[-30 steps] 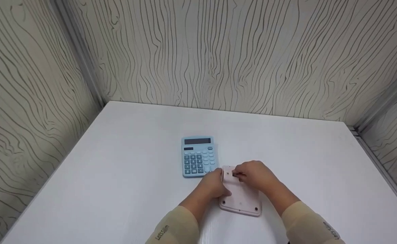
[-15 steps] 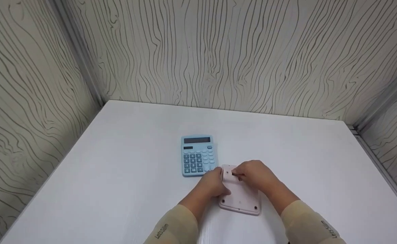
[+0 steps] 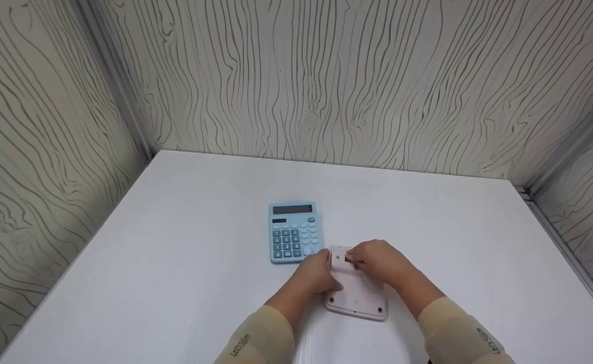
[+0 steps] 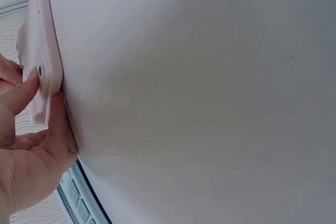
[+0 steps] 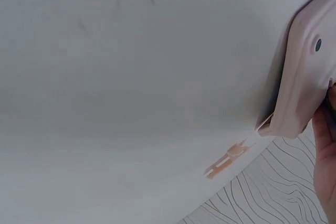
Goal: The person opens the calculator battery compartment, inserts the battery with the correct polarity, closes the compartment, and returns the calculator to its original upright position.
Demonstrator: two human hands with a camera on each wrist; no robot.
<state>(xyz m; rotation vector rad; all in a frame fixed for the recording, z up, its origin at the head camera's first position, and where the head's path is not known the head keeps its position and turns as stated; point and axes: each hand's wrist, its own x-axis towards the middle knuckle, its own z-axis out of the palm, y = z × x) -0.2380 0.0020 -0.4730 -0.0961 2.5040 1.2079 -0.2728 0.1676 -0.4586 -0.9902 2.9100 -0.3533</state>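
Observation:
A pink calculator (image 3: 358,298) lies back side up on the white table, with round dark feet near its corners. My left hand (image 3: 318,274) grips its left edge; in the left wrist view the thumb (image 4: 26,90) presses on the back and the fingers are at the edge and underside. Curled fingers of my right hand (image 3: 380,260) touch the back by a small dark opening (image 3: 348,258) near the far end. Whether they pinch something small is hidden. Just beyond my left hand, a light blue calculator (image 3: 293,232) lies keys up.
The white table (image 3: 175,263) extends around both calculators. Wood-grain patterned panels (image 3: 316,76) enclose it at the back and sides. A brownish worn patch (image 5: 228,161) marks the tabletop in the right wrist view.
Both hands keep nearly the same places on the pink calculator. The right fingers shift only slightly at the dark opening. The whole head view drifts a little.

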